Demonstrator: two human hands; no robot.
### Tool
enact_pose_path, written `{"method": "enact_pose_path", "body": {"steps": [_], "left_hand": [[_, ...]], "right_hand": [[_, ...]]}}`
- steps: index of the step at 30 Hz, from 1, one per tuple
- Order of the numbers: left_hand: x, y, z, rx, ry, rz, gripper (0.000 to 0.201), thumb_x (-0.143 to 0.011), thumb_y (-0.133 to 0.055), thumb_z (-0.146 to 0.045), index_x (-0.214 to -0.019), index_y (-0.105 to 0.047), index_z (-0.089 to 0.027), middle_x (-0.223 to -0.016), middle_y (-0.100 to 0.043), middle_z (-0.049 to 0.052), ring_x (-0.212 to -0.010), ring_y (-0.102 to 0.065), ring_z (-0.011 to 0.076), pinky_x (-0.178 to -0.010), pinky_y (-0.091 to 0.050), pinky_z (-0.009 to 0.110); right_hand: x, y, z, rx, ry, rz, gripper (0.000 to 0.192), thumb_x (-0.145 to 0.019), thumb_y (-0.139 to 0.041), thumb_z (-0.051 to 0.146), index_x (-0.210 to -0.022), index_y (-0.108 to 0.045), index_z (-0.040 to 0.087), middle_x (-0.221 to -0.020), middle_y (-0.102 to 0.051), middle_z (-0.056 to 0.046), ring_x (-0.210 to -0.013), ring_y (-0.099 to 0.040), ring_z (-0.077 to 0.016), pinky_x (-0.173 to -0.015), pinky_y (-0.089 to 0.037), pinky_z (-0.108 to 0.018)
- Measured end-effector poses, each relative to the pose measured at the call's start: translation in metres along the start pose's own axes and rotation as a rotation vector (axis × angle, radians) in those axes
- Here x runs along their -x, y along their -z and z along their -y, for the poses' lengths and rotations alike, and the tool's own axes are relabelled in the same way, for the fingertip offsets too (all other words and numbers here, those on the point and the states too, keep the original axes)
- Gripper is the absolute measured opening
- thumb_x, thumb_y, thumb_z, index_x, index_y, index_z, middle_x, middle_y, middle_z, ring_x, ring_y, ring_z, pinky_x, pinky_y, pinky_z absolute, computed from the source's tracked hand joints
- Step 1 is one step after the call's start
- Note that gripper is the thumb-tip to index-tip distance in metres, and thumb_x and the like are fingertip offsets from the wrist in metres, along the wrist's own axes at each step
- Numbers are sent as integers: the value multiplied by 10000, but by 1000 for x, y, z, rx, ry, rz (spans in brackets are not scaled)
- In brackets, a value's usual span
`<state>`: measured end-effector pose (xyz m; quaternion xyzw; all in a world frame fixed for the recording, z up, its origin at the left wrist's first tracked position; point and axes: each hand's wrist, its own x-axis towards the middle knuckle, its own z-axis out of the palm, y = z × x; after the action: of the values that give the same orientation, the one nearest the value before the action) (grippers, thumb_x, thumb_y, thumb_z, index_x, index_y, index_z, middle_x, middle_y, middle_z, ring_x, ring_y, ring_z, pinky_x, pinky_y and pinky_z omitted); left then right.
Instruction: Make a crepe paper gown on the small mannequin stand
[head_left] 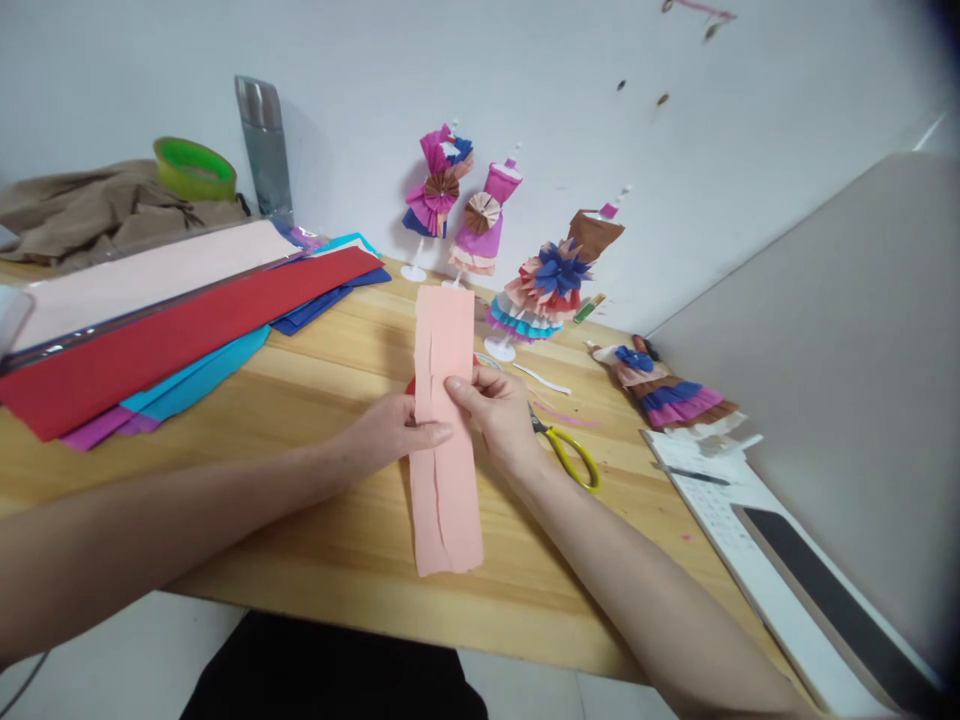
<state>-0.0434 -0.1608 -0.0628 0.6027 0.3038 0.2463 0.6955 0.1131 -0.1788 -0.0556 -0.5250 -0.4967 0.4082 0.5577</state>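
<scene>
A long strip of peach crepe paper (456,500) is held upright over the table, with a lengthwise folded edge or overlapping layer along its left part. My left hand (397,435) grips its left edge, thumb on the front and fingers behind. On the other edge, my right hand (495,405) pinches the paper with its thumb on the front; its other fingers are partly hidden. Scissors with yellow handles (574,458) lie on the table just right of my right hand. Something red shows behind the paper, mostly hidden.
Mini dress forms in paper dresses, one with a brown top (596,235), stand at the back. Left are red paper (187,335), a bottle (264,150) and a green tape roll (195,170). Right are a paper dress (667,390), a pen (694,474) and a phone-like dark object (817,600).
</scene>
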Motion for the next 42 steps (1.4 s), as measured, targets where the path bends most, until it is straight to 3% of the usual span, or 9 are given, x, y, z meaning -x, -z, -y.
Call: {"method": "enact_pose_path", "body": {"steps": [4,9,21,25,29,31,36,40,42], "left_hand": [[0,-3,1,-111,-16,-64,165,-688,-708,-291,-756,-673,-145,-768,-716,37,-785,-658,227,-724,-493,320],[-1,-4,4,-110,-48,-119,180,-737,-643,-269,-853,-682,-136,-861,-728,52,-851,-663,235,-780,-504,343],[-3,3,7,-44,-34,-51,192,-679,-662,-236,-841,-678,-134,-810,-726,53,-869,-666,262,-739,-525,336],[-3,1,6,33,76,24,207,-664,-668,-270,-799,-675,-112,-801,-720,80,-786,-670,249,-737,-529,370],[-2,1,6,-35,3,-41,221,-621,-668,-241,-813,-679,-132,-823,-716,69,-813,-652,244,-752,-504,351],[-1,0,3,-82,7,-82,173,-606,-623,-211,-761,-660,-143,-739,-685,41,-749,-627,221,-686,-474,315],[2,-1,-7,-80,84,-9,106,-559,-541,-234,-622,-563,-152,-569,-528,-14,-572,-494,141,-569,-360,265],[2,1,-8,-134,93,25,80,-531,-506,-223,-582,-516,-163,-547,-476,-32,-546,-461,126,-537,-324,251],[2,2,-9,-144,111,32,67,-528,-502,-209,-573,-511,-160,-541,-467,-37,-537,-456,118,-532,-319,244]], "right_hand": [[1,-2,0,19,42,-58,381,-614,-774,450,-525,-503,197,-506,-453,49,-493,-349,-88,-505,-309,-253],[1,0,-1,-8,54,43,353,-712,-688,490,-572,-567,190,-519,-447,44,-488,-362,-94,-488,-287,-250],[-1,2,-4,6,-37,150,351,-633,-767,494,-623,-602,184,-554,-511,36,-503,-410,-98,-500,-320,-244],[-1,1,-10,-48,-47,58,327,-606,-804,454,-644,-615,190,-570,-561,31,-501,-438,-103,-502,-337,-240],[-1,0,-9,-126,-80,138,306,-600,-816,427,-732,-664,196,-666,-640,9,-572,-533,-128,-560,-417,-255],[-3,2,-6,-146,-129,207,308,-569,-837,395,-725,-668,190,-657,-649,7,-569,-547,-129,-566,-429,-258],[-8,11,4,-202,-109,119,304,-563,-840,395,-692,-660,187,-561,-584,43,-484,-469,-88,-481,-367,-222],[-5,12,7,-193,-259,320,345,-540,-856,418,-728,-702,173,-635,-655,11,-550,-549,-116,-547,-423,-248],[-4,11,6,-192,-248,302,341,-528,-865,404,-726,-719,170,-659,-685,-2,-573,-574,-128,-594,-450,-270]]}}
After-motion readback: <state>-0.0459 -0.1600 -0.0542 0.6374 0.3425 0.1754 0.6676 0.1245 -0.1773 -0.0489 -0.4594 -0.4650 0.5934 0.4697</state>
